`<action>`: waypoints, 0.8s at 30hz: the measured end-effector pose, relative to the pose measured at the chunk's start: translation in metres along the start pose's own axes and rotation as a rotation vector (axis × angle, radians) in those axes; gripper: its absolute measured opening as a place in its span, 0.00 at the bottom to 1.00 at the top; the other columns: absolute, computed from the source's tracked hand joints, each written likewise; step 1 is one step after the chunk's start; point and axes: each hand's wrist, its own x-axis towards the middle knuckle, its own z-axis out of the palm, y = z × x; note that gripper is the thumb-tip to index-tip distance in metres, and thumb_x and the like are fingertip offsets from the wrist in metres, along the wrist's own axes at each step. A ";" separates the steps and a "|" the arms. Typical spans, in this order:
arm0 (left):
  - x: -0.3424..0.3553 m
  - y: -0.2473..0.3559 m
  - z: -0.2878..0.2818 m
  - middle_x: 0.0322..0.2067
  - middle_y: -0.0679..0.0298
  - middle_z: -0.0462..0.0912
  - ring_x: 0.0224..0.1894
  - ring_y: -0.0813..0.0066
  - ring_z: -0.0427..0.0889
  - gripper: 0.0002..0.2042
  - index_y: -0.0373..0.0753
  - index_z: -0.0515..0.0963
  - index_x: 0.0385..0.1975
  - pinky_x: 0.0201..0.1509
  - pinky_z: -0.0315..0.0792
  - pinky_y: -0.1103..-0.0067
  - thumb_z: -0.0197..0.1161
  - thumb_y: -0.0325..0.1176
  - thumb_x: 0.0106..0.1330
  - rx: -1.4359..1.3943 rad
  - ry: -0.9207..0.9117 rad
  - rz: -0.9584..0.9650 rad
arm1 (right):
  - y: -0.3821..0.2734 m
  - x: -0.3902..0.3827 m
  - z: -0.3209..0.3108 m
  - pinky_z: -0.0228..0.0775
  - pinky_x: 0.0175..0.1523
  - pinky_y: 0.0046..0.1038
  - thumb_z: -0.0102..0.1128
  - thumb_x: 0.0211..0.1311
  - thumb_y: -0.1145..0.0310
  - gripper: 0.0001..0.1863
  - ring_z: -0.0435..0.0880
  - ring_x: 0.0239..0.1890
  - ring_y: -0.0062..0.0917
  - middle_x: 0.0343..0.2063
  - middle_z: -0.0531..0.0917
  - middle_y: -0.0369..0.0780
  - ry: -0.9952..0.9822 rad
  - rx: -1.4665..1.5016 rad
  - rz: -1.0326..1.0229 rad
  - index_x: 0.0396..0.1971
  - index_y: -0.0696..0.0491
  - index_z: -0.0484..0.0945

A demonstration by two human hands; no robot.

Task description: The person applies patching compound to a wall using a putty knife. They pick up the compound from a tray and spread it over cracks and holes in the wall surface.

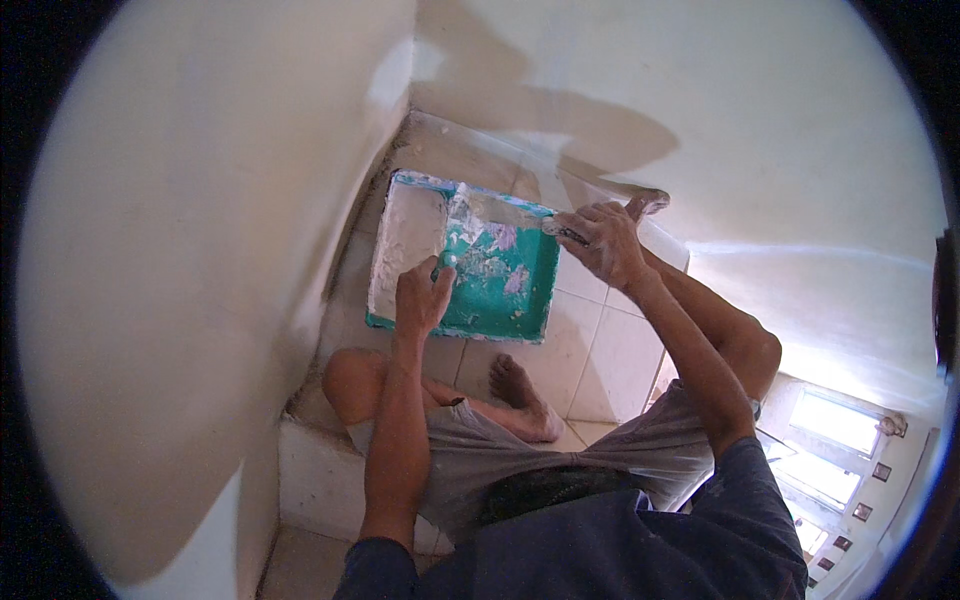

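A shallow teal tray (545, 300) lies on the tiled floor before me. Thick off-white putty (408, 235) fills its left part, and smears and lumps are scattered over the teal bottom. My left hand (420, 297) is closed over the tray around the handle of a putty-smeared scraper (449, 260); only the handle's pale end shows clearly, and its blade blends into the putty. At the tray's upper right corner my right hand (603, 245) grips a second scraper (570, 235) with a dark handle, its light end close to the rim. The fingers partly hide both tools.
Pale walls meet in a corner (410, 90) beyond the tray, with one wall (200, 250) close on the left. My bare foot (520, 385) rests just below the tray, and the other foot (650, 203) lies right of it. A bright window (825, 450) is at the lower right.
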 end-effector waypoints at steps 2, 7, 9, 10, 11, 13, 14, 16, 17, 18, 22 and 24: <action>-0.001 0.002 -0.002 0.21 0.40 0.73 0.29 0.40 0.74 0.18 0.29 0.72 0.23 0.34 0.66 0.59 0.50 0.42 0.56 0.020 0.016 0.010 | -0.009 0.000 0.005 0.65 0.42 0.37 0.59 0.49 0.60 0.14 0.77 0.33 0.34 0.29 0.79 0.40 0.024 0.002 -0.009 0.35 0.51 0.78; -0.002 -0.003 0.001 0.23 0.38 0.74 0.31 0.41 0.75 0.20 0.27 0.73 0.27 0.37 0.67 0.60 0.51 0.44 0.57 0.109 0.009 -0.018 | -0.009 -0.006 0.023 0.68 0.40 0.30 0.63 0.48 0.62 0.15 0.78 0.31 0.32 0.28 0.81 0.42 0.030 0.190 0.191 0.33 0.56 0.80; -0.001 -0.005 0.003 0.24 0.38 0.75 0.32 0.42 0.75 0.21 0.26 0.73 0.29 0.38 0.67 0.60 0.51 0.44 0.57 0.112 -0.001 -0.031 | 0.000 -0.012 0.035 0.69 0.41 0.30 0.62 0.47 0.58 0.18 0.80 0.33 0.33 0.31 0.81 0.43 -0.054 0.395 0.386 0.33 0.56 0.80; -0.001 -0.002 0.001 0.25 0.38 0.75 0.32 0.42 0.76 0.21 0.26 0.74 0.31 0.39 0.68 0.61 0.51 0.44 0.56 0.109 -0.018 -0.043 | 0.006 -0.017 0.042 0.70 0.42 0.30 0.61 0.47 0.56 0.19 0.80 0.34 0.33 0.32 0.82 0.43 -0.096 0.496 0.486 0.33 0.56 0.80; 0.000 0.001 0.000 0.25 0.37 0.75 0.32 0.43 0.76 0.22 0.26 0.74 0.32 0.39 0.68 0.62 0.51 0.44 0.56 0.107 -0.032 -0.054 | 0.011 -0.022 0.048 0.69 0.42 0.29 0.62 0.47 0.57 0.19 0.80 0.33 0.30 0.32 0.82 0.43 -0.093 0.582 0.510 0.34 0.56 0.80; 0.001 0.001 0.001 0.26 0.37 0.75 0.33 0.43 0.76 0.22 0.25 0.74 0.33 0.40 0.68 0.62 0.51 0.44 0.56 0.076 -0.027 -0.027 | 0.015 -0.033 0.057 0.69 0.42 0.26 0.64 0.47 0.58 0.19 0.79 0.32 0.25 0.32 0.82 0.42 -0.088 0.758 0.555 0.35 0.57 0.79; 0.000 0.001 0.001 0.26 0.37 0.75 0.33 0.43 0.76 0.22 0.25 0.74 0.33 0.40 0.69 0.63 0.51 0.44 0.56 0.061 -0.024 -0.015 | 0.016 -0.036 0.059 0.68 0.42 0.25 0.64 0.47 0.60 0.19 0.79 0.33 0.23 0.32 0.82 0.41 -0.085 0.799 0.565 0.35 0.58 0.79; 0.000 0.003 0.000 0.27 0.38 0.76 0.33 0.44 0.77 0.22 0.26 0.75 0.33 0.41 0.69 0.63 0.51 0.44 0.55 0.080 -0.053 -0.035 | 0.015 -0.042 0.061 0.68 0.42 0.24 0.65 0.47 0.63 0.18 0.77 0.33 0.20 0.31 0.82 0.41 -0.080 0.879 0.586 0.36 0.59 0.79; 0.000 0.005 0.000 0.27 0.38 0.76 0.33 0.44 0.77 0.22 0.26 0.75 0.33 0.41 0.69 0.63 0.51 0.44 0.55 0.089 -0.068 -0.044 | 0.014 -0.045 0.061 0.68 0.42 0.23 0.66 0.47 0.64 0.18 0.77 0.33 0.21 0.31 0.82 0.40 -0.069 0.912 0.613 0.36 0.60 0.79; 0.000 0.004 0.000 0.27 0.39 0.76 0.33 0.44 0.77 0.22 0.27 0.75 0.33 0.41 0.69 0.63 0.51 0.44 0.55 0.094 -0.060 -0.024 | 0.012 -0.048 0.062 0.68 0.42 0.23 0.66 0.47 0.65 0.18 0.78 0.33 0.21 0.32 0.82 0.40 -0.058 0.944 0.641 0.37 0.60 0.78; -0.003 0.006 -0.001 0.27 0.40 0.77 0.33 0.45 0.77 0.22 0.28 0.76 0.33 0.41 0.69 0.63 0.52 0.45 0.55 0.131 -0.058 -0.006 | 0.007 -0.053 0.060 0.67 0.43 0.22 0.66 0.47 0.66 0.19 0.77 0.34 0.21 0.32 0.81 0.40 -0.059 0.990 0.673 0.38 0.62 0.77; -0.003 0.008 -0.001 0.27 0.41 0.77 0.33 0.45 0.77 0.22 0.28 0.76 0.33 0.41 0.70 0.63 0.53 0.45 0.54 0.136 -0.075 0.006 | 0.009 -0.057 0.064 0.67 0.43 0.22 0.66 0.47 0.67 0.20 0.77 0.35 0.21 0.33 0.81 0.40 -0.042 1.067 0.695 0.39 0.62 0.77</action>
